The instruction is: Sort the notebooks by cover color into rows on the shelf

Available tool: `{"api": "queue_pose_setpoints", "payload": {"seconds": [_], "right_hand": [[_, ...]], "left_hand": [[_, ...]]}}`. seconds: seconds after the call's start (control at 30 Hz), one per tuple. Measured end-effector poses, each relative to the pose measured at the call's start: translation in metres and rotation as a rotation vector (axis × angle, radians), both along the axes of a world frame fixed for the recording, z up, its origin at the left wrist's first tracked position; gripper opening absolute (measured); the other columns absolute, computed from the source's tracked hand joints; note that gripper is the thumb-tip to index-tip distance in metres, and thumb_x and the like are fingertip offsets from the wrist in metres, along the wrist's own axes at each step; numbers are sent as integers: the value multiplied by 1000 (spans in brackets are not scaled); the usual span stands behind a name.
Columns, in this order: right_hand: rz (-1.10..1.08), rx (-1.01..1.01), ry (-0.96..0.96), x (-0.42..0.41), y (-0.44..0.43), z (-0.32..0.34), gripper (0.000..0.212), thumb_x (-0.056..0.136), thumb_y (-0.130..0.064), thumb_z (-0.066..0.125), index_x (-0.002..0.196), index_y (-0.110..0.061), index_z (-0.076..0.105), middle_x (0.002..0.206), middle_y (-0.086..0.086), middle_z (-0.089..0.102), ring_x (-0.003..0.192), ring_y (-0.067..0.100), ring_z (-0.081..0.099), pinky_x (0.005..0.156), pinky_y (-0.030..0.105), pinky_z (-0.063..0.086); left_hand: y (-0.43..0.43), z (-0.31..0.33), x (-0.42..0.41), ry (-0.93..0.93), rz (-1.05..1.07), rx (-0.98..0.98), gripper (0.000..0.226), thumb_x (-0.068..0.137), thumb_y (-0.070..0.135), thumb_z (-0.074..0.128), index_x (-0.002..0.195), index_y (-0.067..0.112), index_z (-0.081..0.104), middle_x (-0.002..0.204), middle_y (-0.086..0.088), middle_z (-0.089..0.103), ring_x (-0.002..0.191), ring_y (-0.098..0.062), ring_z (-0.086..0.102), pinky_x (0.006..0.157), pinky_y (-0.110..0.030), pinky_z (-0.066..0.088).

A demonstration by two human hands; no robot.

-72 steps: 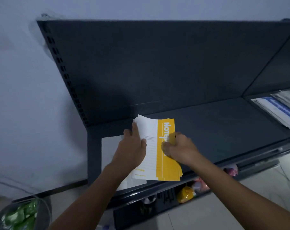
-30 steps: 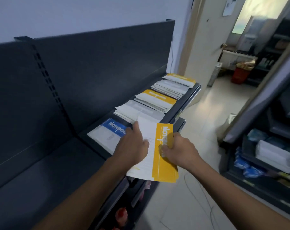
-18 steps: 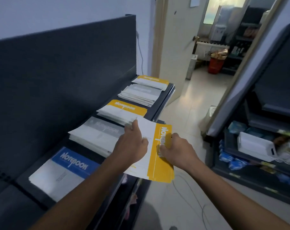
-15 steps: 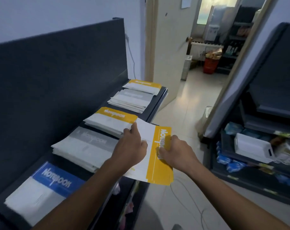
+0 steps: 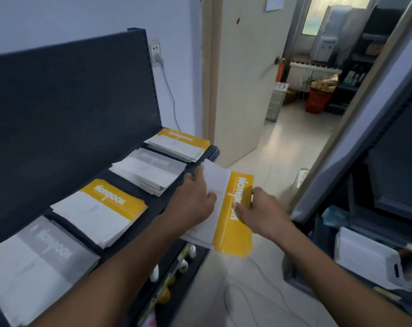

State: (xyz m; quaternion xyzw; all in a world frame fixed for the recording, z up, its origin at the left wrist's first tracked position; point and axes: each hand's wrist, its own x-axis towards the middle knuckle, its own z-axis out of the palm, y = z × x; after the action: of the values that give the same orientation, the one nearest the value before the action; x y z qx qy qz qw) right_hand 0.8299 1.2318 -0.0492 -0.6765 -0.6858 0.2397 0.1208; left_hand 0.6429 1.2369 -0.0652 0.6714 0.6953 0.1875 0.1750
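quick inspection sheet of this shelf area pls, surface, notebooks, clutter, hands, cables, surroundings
surface: dark shelf, four stacks lying flat in a row.
job's things: far yellow stack; grey stack; near yellow stack; nearest grey stack; held yellow stack off the shelf's front edge.
clutter: small bottles on the lower shelf.
hands: left hand and right hand both grip the held yellow stack.
cables: plug lead from the wall socket; thin wire on the floor.
surroundings: open doorway, red basket beyond; another rack on the right.
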Motion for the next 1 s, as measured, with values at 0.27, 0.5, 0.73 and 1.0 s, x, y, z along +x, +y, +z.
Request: {"api": "queue_pose_setpoints", "payload": {"seconds": [0.27, 0.5, 0.73, 1.0], "right_hand": [[29, -14, 7, 10, 118, -12, 33, 90, -47, 57, 104, -18, 52, 97, 4, 67, 87, 28, 65, 65, 33, 46], [137, -49, -4, -12, 240, -8, 33, 93, -43, 55, 113, -16, 51, 98, 5, 71, 86, 28, 69, 81, 41, 56], [291, 6, 35, -68, 336, -3, 40, 92, -39, 60, 127, -21, 53, 114, 6, 70, 106, 31, 65, 90, 47, 53], [622, 1, -33, -139, 408, -32, 46, 87, -30, 58, 132, -25, 53, 117, 5, 68, 107, 29, 63, 87, 37, 51]], "left_hand": [[110, -9, 15, -21, 88, -51, 74, 92, 40, 46, 151, 33, 3, 146, -18, 31, 115, -40, 52, 89, -43, 44], [216, -15, 3, -62, 232, -30, 70, 95, 37, 44, 152, 30, 4, 141, -15, 33, 110, -38, 53, 79, -39, 39], [265, -9, -26, -74, 498, -85, 81, 97, 33, 42, 155, 19, -13, 143, -18, 27, 99, -36, 57, 71, -38, 39], [283, -18, -53, -4, 831, -248, 94, 94, 30, 55, 155, 11, -14, 141, -17, 33, 107, -31, 55, 70, -35, 40]]}}
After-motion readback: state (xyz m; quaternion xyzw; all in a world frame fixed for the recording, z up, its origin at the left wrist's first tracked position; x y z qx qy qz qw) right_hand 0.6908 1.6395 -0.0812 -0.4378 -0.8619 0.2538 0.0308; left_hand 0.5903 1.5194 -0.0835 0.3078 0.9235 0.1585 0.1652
